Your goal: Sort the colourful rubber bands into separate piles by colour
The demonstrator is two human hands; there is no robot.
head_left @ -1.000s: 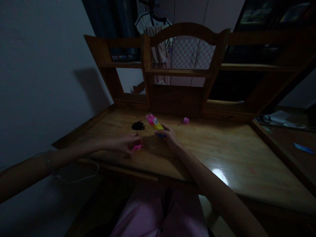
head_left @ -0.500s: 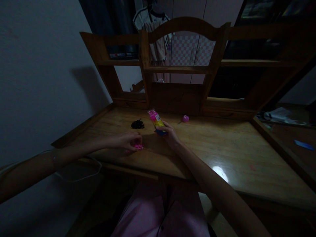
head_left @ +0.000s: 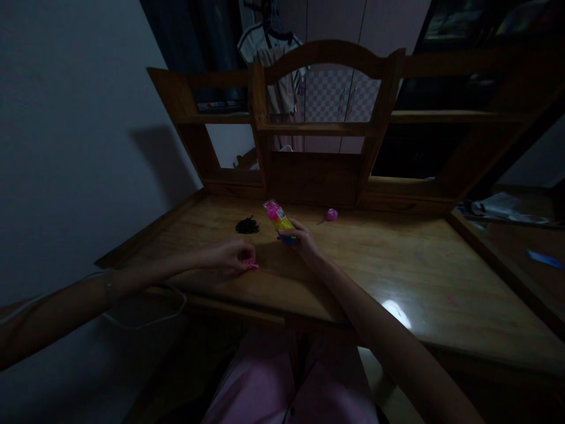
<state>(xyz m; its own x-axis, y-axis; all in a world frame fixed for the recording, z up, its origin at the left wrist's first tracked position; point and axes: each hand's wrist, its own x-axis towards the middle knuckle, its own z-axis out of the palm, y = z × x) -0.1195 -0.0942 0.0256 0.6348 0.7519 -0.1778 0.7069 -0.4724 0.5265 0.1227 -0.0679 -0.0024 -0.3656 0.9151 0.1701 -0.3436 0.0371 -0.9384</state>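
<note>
Head camera view: in a dimly lit room, a person in pink clothing (head_left: pixel 260 383) sits at a wooden desk (head_left: pixel 397 259), both bare forearms reaching over its near edge. A white cable (head_left: pixel 145 325) loops below the left forearm, which wears a clear band (head_left: pixel 110 287) near the wrist.

Close to the front edge, the left hand (head_left: pixel 233 257) curls low over the desktop, thumb and fingers drawn narrow around a small bunch of pink strands (head_left: pixel 251 265), part of which pokes out toward the right hand. The right hand (head_left: pixel 302 240), just beyond and to the right, grips the lower end of a clear packet (head_left: pixel 279 219) with pink, yellow and blue contents, its fingers closed around the blue part. The packet tilts, its pink end pointing away and to the left, a printed label on its side.

Farther back, a tangled black bundle (head_left: pixel 247 225) lies on the desk left of the packet, and a small pink ball-shaped item (head_left: pixel 332 215) rests to the right, near the shelf unit (head_left: pixel 315 171). Behind the wooden shelves, clothes (head_left: pixel 278 56) hang before pale pink cupboard doors (head_left: pixel 329 94) with checkered panels.
</note>
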